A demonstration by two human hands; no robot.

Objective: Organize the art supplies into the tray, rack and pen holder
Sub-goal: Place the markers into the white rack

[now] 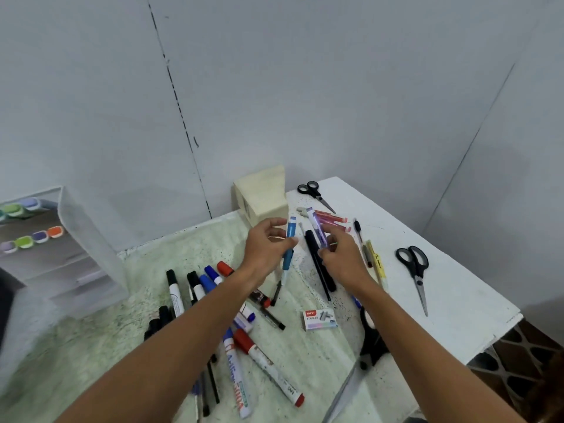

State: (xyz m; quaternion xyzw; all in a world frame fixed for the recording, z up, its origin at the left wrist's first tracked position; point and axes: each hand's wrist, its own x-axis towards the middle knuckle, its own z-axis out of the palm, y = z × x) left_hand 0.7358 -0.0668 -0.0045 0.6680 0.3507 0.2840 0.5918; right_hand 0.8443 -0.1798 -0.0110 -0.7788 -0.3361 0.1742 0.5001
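Head view: nearest on the surface [457, 303] lie loose whiteboard markers [268, 370], stiff plastic barrels that would roll if nudged. Above them the left hand [268, 248] has its fingers clamped on a blue pen [289, 248] at mid-barrel, and the right hand [341, 254] pinches a purple pen [316, 228] near its lower end. Both pens look light, rigid and smooth, best held mid-barrel so they don't swivel, and beyond stands the wooden pen holder [262, 193], likely their destination.
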